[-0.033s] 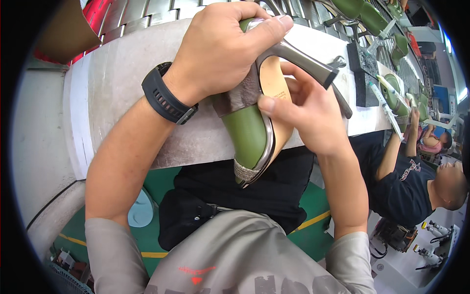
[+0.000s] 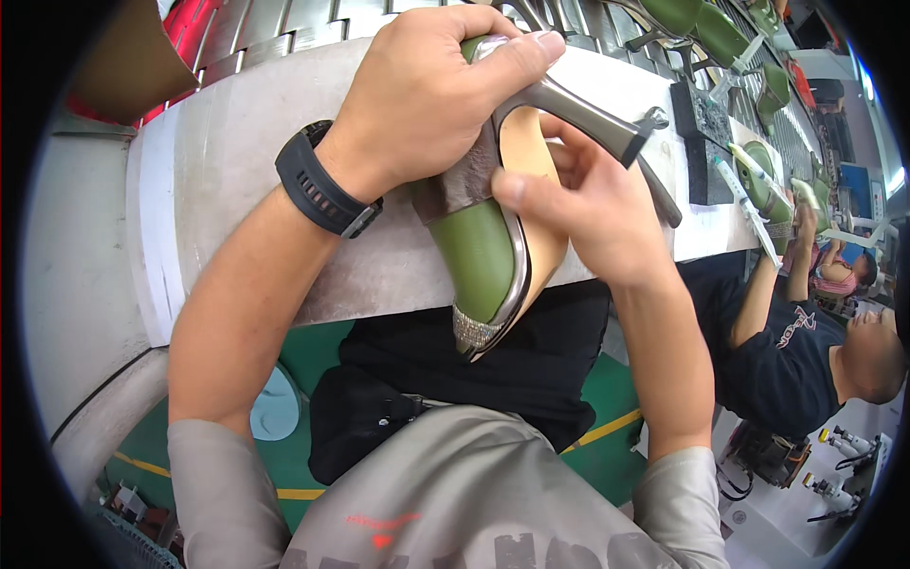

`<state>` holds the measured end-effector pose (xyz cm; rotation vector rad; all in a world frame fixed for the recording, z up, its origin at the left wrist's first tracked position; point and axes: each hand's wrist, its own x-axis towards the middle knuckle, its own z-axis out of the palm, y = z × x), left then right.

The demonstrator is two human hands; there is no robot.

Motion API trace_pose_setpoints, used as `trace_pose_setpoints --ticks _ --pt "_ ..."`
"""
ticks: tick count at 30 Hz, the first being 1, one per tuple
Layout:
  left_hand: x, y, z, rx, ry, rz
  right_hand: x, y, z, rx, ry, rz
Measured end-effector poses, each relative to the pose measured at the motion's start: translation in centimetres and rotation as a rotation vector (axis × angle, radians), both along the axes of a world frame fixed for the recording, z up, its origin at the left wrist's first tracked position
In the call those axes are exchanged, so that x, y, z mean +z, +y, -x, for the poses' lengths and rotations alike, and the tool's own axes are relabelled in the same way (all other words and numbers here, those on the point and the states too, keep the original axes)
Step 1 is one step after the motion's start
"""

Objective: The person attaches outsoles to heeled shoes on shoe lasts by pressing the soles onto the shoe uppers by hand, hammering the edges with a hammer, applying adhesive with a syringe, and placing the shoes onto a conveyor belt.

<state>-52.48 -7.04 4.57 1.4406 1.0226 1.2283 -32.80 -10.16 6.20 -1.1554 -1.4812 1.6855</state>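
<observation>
A green high-heeled shoe (image 2: 471, 258) is tilted over the worktable's near edge, its toe toward me. It has a brown furry strip (image 2: 471, 180), a sparkling band at the toe (image 2: 472, 329), a tan sole (image 2: 533, 204) and a slim grey metallic heel (image 2: 583, 119) pointing right. My left hand (image 2: 431, 100) is closed around the back of the shoe, thumb near the base of the heel. My right hand (image 2: 602, 213) grips the sole's side, with its thumb on the edge by the furry strip. Some of its fingers are hidden behind the sole.
The pale worktable (image 2: 256, 123) lies under my hands, with a metal slatted conveyor (image 2: 275, 24) beyond. A dark-handled tool (image 2: 661, 192) sits behind the heel. Right of it are a black block (image 2: 701, 142), syringes (image 2: 749, 211) and more green shoes (image 2: 720, 36). A co-worker (image 2: 796, 351) is at right.
The heel tip has shifted slightly left, uncovering more of the metal piece behind it. My right thumb has slid a little up and left along the sole's edge.
</observation>
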Motion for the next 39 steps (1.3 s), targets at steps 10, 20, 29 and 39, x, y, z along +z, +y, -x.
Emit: trace_pose_setpoints --ticks 10,20,29,39 --pt "-0.9 -11.7 7.7 0.39 0.244 -0.275 4.4 0.5 2.1 0.216 -0.574 -0.937" --pt "2.7 -15.5 6.1 0.065 0.541 -0.16 3.3 -0.7 2.1 0.414 -0.5 -1.087" --pt "1.6 -16.1 5.2 0.136 0.588 -0.259 3.0 -1.5 2.1 0.409 -0.531 -1.091" --pt "0.9 -16.2 5.0 0.156 0.579 -0.302 3.0 -1.7 2.2 0.412 -0.505 -1.063"
